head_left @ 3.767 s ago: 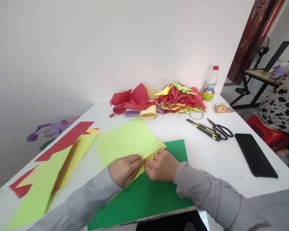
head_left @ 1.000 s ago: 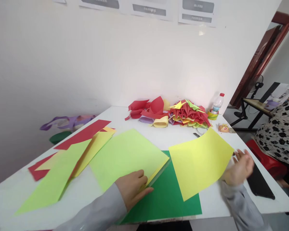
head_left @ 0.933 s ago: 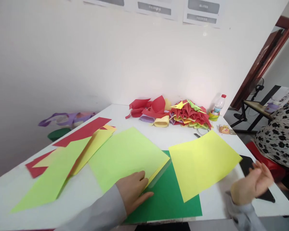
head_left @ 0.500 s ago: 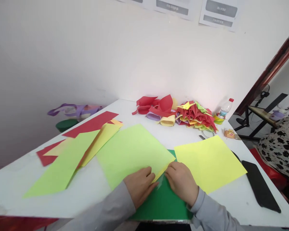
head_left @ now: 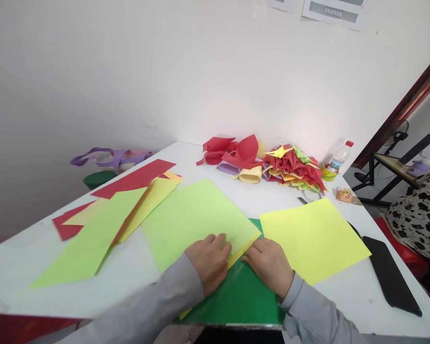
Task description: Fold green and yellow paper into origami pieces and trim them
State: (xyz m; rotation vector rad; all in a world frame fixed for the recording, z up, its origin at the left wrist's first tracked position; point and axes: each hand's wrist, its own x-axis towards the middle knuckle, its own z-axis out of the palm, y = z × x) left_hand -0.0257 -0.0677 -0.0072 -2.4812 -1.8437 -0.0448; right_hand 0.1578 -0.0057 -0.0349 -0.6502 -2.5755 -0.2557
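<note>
Here, the left hand [head_left: 209,263] was laid back-up on the light green sheet [head_left: 197,215], with its fingers [head_left: 222,241] curled and kept close together. The right hand [head_left: 270,265] was set just beside it, turned in, its fingers bent and bunched by the yellow edge [head_left: 244,248] showing there. Whether anything was pinched could not be told. The light green sheet was spread on the worktop [head_left: 129,291], partly over a dark green sheet [head_left: 247,296]. A yellow sheet [head_left: 311,239] was laid to the right.

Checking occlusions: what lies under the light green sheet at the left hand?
Yellow paper shows along its right edge, with the green mat beneath that. The light green sheet and left hand cover the rest.
</note>
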